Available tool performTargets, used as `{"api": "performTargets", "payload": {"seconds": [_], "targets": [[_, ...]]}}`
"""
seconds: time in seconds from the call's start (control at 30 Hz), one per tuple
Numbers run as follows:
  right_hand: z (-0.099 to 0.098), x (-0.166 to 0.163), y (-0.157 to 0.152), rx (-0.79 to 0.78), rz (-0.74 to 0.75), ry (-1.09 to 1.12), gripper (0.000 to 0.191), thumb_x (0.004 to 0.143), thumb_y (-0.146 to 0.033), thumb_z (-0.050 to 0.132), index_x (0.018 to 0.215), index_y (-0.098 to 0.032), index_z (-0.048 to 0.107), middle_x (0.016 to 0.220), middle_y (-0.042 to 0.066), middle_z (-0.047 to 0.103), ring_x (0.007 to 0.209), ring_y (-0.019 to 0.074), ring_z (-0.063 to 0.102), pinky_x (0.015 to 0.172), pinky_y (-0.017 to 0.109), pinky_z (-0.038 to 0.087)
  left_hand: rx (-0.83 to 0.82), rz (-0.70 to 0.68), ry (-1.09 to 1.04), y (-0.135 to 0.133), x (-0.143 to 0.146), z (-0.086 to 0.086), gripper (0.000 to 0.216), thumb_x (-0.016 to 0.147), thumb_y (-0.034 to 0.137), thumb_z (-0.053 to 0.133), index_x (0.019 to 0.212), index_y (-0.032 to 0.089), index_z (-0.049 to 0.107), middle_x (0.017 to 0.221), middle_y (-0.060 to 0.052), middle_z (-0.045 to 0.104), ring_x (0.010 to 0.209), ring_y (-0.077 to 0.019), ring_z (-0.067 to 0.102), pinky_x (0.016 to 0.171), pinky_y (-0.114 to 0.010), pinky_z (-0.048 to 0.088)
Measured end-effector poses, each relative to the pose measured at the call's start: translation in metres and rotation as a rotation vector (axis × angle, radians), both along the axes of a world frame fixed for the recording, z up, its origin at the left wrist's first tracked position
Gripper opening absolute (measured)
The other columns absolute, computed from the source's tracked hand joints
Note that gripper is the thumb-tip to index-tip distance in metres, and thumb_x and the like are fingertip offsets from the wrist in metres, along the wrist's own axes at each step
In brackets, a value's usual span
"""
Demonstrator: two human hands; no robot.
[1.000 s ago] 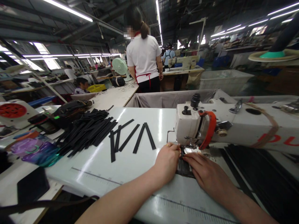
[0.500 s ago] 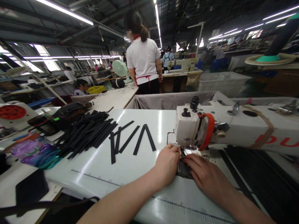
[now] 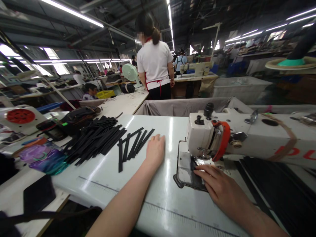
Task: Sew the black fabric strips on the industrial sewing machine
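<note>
My left hand lies on the pale worktop with its fingers stretched forward, beside several loose black strips. Its fingertips are close to the rightmost strip; the underside of the hand is hidden. Under the head of a white sewing machine, my right hand is closed at the needle plate. Its fingertips pinch the edge of a small black piece near the presser foot. The right thumb is mostly hidden.
A heap of black strips lies left of the loose ones, near a purple and teal pouch. Long black material lies right of the machine. A person in a white shirt stands beyond the grey cloth-lined bin.
My left hand has left the needle plate and moved left to the loose strips. The rightmost strips now sit closer together and further left. The right hand stays at the machine.
</note>
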State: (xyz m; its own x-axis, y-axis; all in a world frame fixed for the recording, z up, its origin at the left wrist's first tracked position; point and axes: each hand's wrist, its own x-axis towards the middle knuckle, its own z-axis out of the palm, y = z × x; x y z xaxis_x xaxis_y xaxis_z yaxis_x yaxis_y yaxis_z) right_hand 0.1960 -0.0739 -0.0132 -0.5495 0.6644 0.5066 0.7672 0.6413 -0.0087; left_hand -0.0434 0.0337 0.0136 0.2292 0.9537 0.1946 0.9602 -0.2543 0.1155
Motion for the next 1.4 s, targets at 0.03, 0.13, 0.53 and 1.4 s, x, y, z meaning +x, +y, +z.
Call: {"api": "performTargets", "payload": {"seconds": [0.03,0.13,0.53,1.4], "targets": [[0.002,0.0,0.0,0.001,0.006,0.003,0.037,0.085,-0.004,0.04,0.113,-0.019,0.06,0.111,0.008,0.066,0.093,0.0214,0.066,0.074,0.036,0.06,0.017,-0.138,-0.043,0.0,0.008,-0.005,0.033,0.094,0.009,0.04,0.12,0.018,0.059,0.133,-0.013,0.051,0.123,-0.0265,0.046,0.101,-0.041,0.043],[0.007,-0.002,-0.002,-0.014,0.034,0.029,0.037,0.084,-0.003,0.04,0.109,-0.02,0.061,0.106,0.006,0.067,0.093,0.0208,0.066,0.077,0.036,0.059,0.008,-0.586,-0.129,-0.001,0.033,-0.017,0.024,0.095,0.019,0.048,0.11,0.025,0.065,0.136,-0.006,0.052,0.131,-0.0242,0.04,0.111,-0.042,0.036],[0.007,-0.002,-0.003,-0.015,0.036,0.054,0.038,0.087,-0.007,0.042,0.118,-0.02,0.06,0.114,0.008,0.066,0.1,0.0216,0.064,0.081,0.037,0.058,-0.128,-0.557,-0.17,-0.039,0.03,0.004,0.02,0.092,0.024,0.058,0.081,0.017,0.073,0.097,-0.006,0.069,0.093,-0.0204,0.06,0.086,-0.03,0.05],[0.011,-0.001,-0.005,-0.068,0.083,0.11,0.021,0.091,-0.017,0.051,0.105,-0.02,0.067,0.101,0.006,0.069,0.091,0.0185,0.066,0.08,0.033,0.057,-0.165,-0.686,-0.22,-0.058,0.043,-0.019,0.015,0.092,0.016,0.053,0.08,0.018,0.062,0.1,-0.005,0.066,0.102,-0.0189,0.059,0.097,-0.032,0.046]]}}
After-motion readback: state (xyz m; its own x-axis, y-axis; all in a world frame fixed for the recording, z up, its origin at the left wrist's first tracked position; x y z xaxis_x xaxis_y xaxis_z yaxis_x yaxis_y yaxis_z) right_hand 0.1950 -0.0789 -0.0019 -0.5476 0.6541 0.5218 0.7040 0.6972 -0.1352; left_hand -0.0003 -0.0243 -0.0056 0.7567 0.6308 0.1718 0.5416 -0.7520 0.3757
